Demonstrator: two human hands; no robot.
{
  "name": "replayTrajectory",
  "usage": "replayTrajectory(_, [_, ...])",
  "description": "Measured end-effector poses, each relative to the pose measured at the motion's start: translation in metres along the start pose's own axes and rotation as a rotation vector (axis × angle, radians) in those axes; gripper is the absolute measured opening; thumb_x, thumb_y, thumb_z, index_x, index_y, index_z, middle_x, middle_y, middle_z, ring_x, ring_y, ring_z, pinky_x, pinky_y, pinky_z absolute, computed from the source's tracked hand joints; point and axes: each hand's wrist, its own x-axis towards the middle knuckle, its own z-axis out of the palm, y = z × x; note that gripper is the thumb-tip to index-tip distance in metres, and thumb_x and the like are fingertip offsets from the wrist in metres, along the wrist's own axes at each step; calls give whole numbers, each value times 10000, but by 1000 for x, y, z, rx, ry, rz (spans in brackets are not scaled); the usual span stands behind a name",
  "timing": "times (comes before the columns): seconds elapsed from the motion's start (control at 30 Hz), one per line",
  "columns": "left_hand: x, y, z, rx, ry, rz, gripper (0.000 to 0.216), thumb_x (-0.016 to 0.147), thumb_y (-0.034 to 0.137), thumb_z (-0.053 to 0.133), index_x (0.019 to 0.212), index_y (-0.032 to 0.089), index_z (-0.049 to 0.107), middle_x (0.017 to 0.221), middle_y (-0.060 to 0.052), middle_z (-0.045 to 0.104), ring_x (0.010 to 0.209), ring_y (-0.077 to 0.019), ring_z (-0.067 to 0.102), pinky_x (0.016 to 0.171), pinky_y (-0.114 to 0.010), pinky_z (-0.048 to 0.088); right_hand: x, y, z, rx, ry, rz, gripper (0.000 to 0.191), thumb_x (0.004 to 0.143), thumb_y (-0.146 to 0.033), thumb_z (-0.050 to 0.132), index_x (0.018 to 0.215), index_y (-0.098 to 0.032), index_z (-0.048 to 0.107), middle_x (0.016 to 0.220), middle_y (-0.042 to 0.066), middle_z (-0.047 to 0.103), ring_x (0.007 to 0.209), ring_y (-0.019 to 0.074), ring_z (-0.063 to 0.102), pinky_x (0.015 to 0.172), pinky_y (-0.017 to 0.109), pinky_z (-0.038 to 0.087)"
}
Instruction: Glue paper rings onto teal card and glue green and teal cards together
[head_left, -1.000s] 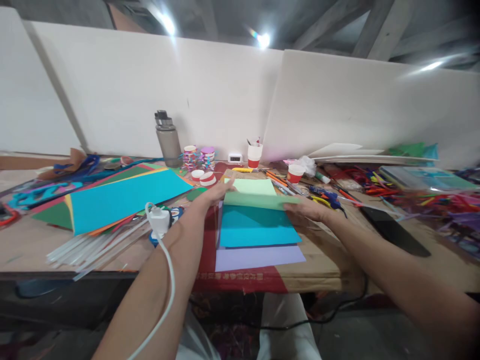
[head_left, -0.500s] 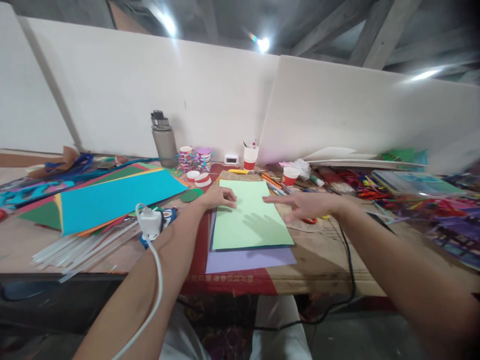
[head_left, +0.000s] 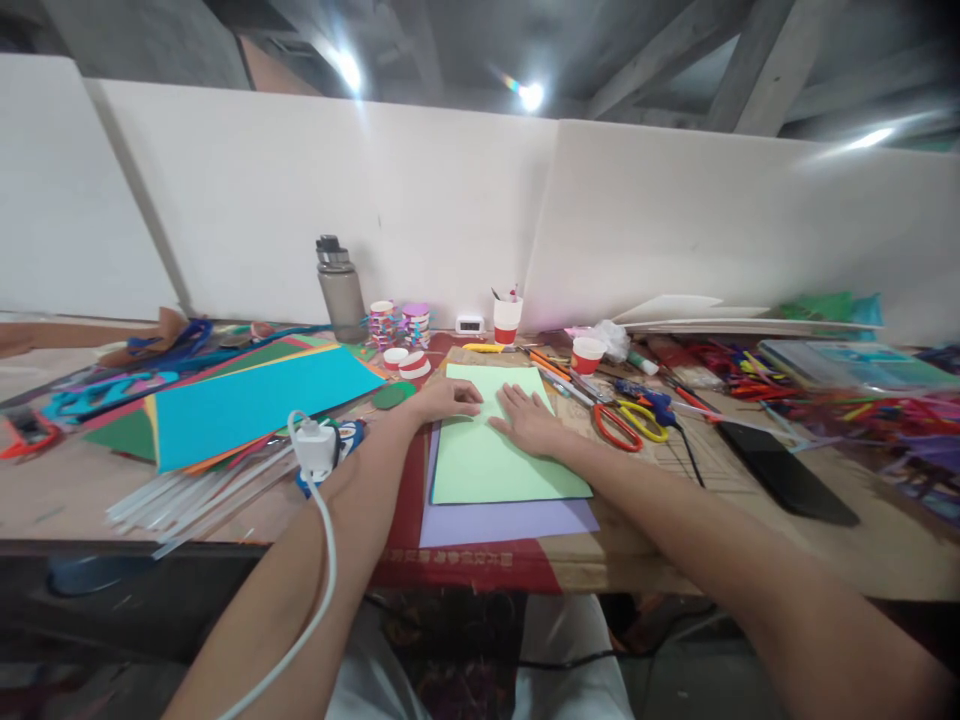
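Note:
A light green sheet of paper (head_left: 510, 470) lies in front of me, on top of a purple sheet (head_left: 510, 523) that sticks out along the near side. My right hand (head_left: 529, 420) rests flat on the green sheet with its fingers spread. At the sheet's upper left edge is my left hand (head_left: 448, 400), its fingers loosely bent and apart, touching the paper or just over it. Neither hand holds anything that I can see.
Orange-handled scissors (head_left: 616, 428), a glue gun (head_left: 651, 400) and a black phone (head_left: 784, 470) lie to the right. Coloured paper (head_left: 255, 405), glue sticks (head_left: 187, 500) and a white plug (head_left: 315, 445) with its cord are left. A bottle (head_left: 341, 295) and paper cup (head_left: 508, 318) stand behind.
My right hand has come down and left from above the sheet's right side onto the green paper. Scissors, glue gun and phone now show. My left hand stays at the left edge.

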Motion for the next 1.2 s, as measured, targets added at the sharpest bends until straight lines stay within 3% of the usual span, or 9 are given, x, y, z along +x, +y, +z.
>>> replayTrajectory(0.1, [5,14,6,273,58,34,234,773,326,561,903,176,684,865,-52,718,846,-201,639,801,-300,474,0,-1,1,10,21,-5,795,898,-622,99,1473,-83,202,1548,134,118,1423,267,63,1117,493,93])
replayTrajectory(0.17, [8,20,16,431,132,44,312,850,296,450,1022,167,676,1116,-94,674,1067,-230,585,957,-328,405,0,-1,1,16,34,-10,786,901,-614,111,1477,-84,187,1548,134,117,1423,268,62,1117,495,90])
replayTrajectory(0.23, [8,20,30,519,121,24,448,913,309,333,1265,127,542,1400,-125,464,1298,-230,410,1078,-348,286,1,0,2,13,30,-8,767,910,-592,120,1480,-81,170,1548,132,111,1423,266,58,1118,494,84])
replayTrajectory(0.3, [7,17,41,617,87,-46,552,938,383,284,1396,90,378,1497,-147,287,1393,-236,241,1126,-397,186,1,1,3,6,19,-7,740,920,-564,121,1479,-81,173,1549,126,106,1424,258,58,1120,489,85])
replayTrajectory(0.47, [3,10,52,773,121,-175,601,937,470,255,1439,144,315,1523,-112,211,1415,-252,165,1128,-458,156,0,2,3,17,36,-17,714,929,-535,114,1475,-83,193,1549,119,110,1424,250,64,1122,478,89])
replayTrajectory(0.67, [5,16,48,797,92,-232,664,925,487,257,1453,84,259,1528,-135,176,1418,-244,156,1131,-435,151,-2,3,-1,57,38,-12,723,924,-552,108,1480,-97,183,1550,112,113,1425,238,73,1123,459,104])
replayTrajectory(0.93, [4,14,46,800,84,-208,728,890,583,272,1456,126,248,1529,-140,182,1420,-242,144,1131,-422,128,-5,10,-2,110,66,-36,794,906,-597,51,1469,-58,200,1543,151,120,1423,246,83,1126,419,100])
replayTrajectory(1.2, [4,16,46,780,74,-241,847,853,681,239,1466,96,221,1533,-154,159,1419,-261,143,1132,-430,109,-12,21,-5,39,46,-10,802,904,-595,63,1468,-37,177,1539,180,116,1417,282,100,1114,468,101])
